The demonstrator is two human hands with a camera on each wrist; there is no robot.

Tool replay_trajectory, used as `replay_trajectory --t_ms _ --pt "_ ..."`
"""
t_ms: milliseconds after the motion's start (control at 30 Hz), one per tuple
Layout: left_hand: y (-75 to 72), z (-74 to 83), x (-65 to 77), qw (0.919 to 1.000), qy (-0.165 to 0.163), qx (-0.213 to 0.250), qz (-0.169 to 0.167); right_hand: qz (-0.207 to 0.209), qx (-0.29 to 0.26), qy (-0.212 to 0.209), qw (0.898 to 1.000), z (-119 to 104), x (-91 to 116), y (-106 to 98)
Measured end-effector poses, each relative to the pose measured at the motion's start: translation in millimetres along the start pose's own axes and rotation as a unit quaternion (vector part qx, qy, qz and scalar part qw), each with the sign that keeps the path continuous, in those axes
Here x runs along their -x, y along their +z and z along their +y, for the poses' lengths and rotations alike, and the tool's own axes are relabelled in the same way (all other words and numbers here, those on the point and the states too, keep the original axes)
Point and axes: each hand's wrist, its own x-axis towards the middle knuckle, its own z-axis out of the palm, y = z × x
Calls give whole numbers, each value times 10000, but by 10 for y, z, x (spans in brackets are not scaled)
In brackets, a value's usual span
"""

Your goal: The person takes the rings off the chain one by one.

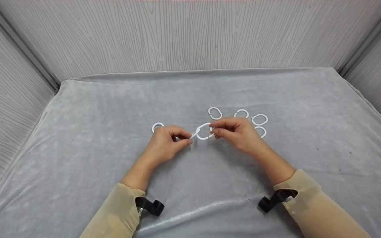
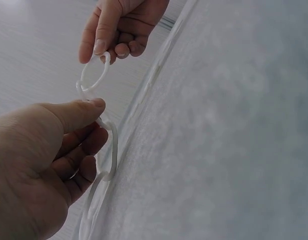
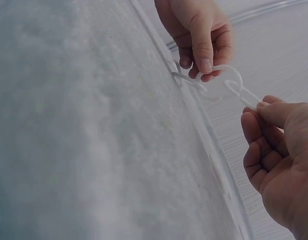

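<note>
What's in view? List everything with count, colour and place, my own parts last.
Cloth: one, grey, underneath.
Linked rings: several, exact count hidden, white, centre.
Lying rings: four, white, right of centre on the cloth.
Partly hidden ring: one, white, left of centre, perhaps linked.
Walls: three, pale grey wood-grain, back and both sides.
Wrist devices: two, black, one per wrist.
Sleeves: two, beige, lower left and right.
Left hand: one, pinching linked rings.
Right hand: one, likewise.
</note>
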Motion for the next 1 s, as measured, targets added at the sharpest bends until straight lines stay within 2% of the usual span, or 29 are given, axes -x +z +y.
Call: replay_trajectory --t_ms 300,567,1000 --pt "-24 16 -10 9996 4 276 75 41 13 175 9998 -44 -10 18" --pt "-43 9 -11 9989 19 435 190 27 68 92 9999 -45 -23 32" --pt "-33 51 5 9963 -230 821 144 -20 123 -24 9999 -46 -19 32"
